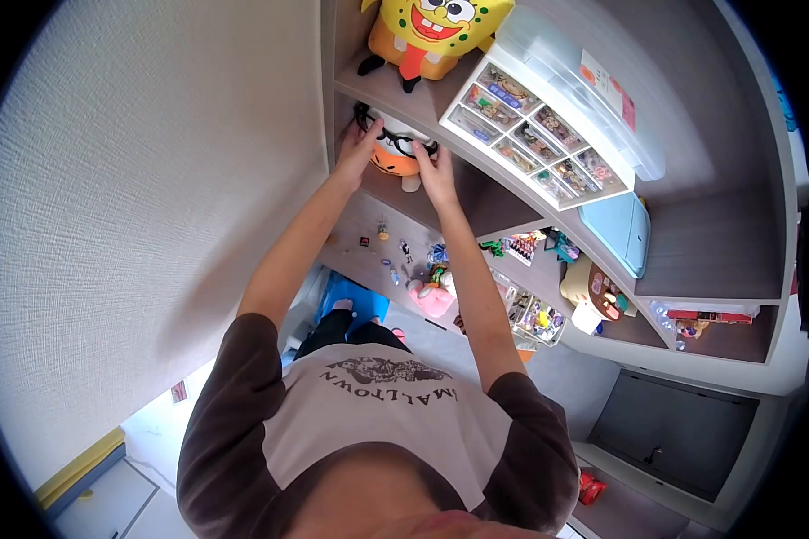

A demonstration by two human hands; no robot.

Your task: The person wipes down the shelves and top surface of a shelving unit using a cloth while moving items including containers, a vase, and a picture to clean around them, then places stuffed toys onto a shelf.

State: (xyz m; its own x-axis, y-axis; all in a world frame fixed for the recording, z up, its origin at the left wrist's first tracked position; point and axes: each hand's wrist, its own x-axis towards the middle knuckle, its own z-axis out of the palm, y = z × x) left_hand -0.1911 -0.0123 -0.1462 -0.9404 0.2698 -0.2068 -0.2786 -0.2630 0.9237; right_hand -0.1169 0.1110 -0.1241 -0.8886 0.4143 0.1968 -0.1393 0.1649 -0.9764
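Note:
An orange-and-white stuffed toy (394,162) with black-rimmed glasses (395,141) across its front is in the shelf compartment below the yellow cartoon figure. My left hand (359,151) grips its left side, the thumb near the glasses' rim. On the opposite side my right hand (435,172) is closed around the toy's edge, its thumb close to the other lens. Most of the fingers are hidden behind or beside the toy. Whether they press on the glasses or only on the toy is unclear.
Above stands a yellow cartoon figure (431,40). A white drawer box (539,135) with small items sits to its right, beside a light-blue case (616,232). Below are several small figures, a pink plush (430,297) and a blue stool (355,296). A textured wall (153,180) borders the left.

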